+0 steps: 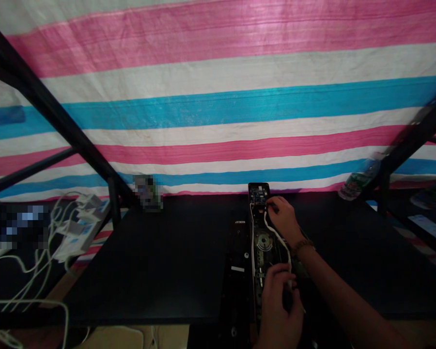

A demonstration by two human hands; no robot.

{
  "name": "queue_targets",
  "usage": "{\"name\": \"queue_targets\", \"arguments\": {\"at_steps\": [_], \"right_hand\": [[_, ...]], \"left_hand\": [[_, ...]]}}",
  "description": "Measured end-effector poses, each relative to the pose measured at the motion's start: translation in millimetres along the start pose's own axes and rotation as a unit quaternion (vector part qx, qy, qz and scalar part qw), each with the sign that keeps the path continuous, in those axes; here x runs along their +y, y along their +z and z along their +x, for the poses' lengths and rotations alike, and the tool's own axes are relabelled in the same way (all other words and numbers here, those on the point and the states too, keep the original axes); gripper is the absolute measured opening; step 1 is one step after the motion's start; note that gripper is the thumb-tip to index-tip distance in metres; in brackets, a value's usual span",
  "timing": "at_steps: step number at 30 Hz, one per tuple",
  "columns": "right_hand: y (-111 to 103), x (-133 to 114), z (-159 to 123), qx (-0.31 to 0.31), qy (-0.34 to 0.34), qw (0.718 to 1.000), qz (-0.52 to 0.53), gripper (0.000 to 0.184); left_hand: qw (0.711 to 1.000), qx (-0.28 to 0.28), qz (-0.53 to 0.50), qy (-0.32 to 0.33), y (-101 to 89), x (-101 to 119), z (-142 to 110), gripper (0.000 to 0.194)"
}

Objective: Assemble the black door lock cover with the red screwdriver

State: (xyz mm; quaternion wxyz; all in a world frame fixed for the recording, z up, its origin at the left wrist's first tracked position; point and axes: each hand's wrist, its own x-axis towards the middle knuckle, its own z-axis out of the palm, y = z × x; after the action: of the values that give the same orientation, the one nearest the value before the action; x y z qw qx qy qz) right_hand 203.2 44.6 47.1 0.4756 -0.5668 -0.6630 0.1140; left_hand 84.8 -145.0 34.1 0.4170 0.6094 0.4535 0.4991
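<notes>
A long, narrow, opened electronic device (pixel 258 232) lies lengthwise on the black table (pixel 160 252), its circuit board showing at the far end. A white cable (pixel 276 235) runs along its right side. My right hand (pixel 284 218), a bracelet on its wrist, rests at the far end, fingers pinched on the cable's upper end by the board. My left hand (pixel 279 305) sits at the near end, fingers curled around the cable's lower part. What lies under either palm is hidden.
A flat black panel (pixel 237 271) lies just left of the device. White power strips and tangled cables (pixel 72 228) sit at the left. Black frame bars (pixel 58 121) slant on both sides. A plastic bottle (pixel 359 180) stands at the right, before a striped tarp (pixel 218 97).
</notes>
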Motion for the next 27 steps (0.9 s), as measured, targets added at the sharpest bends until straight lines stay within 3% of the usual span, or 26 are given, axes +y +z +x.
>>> {"name": "queue_targets", "arguments": {"at_steps": [27], "right_hand": [[-2.7, -7.5, 0.9, -0.039, -0.010, 0.997, -0.060, 0.019]], "left_hand": [[1.000, 0.008, 0.004, -0.024, 0.4, -0.6, -2.7, 0.035]]}}
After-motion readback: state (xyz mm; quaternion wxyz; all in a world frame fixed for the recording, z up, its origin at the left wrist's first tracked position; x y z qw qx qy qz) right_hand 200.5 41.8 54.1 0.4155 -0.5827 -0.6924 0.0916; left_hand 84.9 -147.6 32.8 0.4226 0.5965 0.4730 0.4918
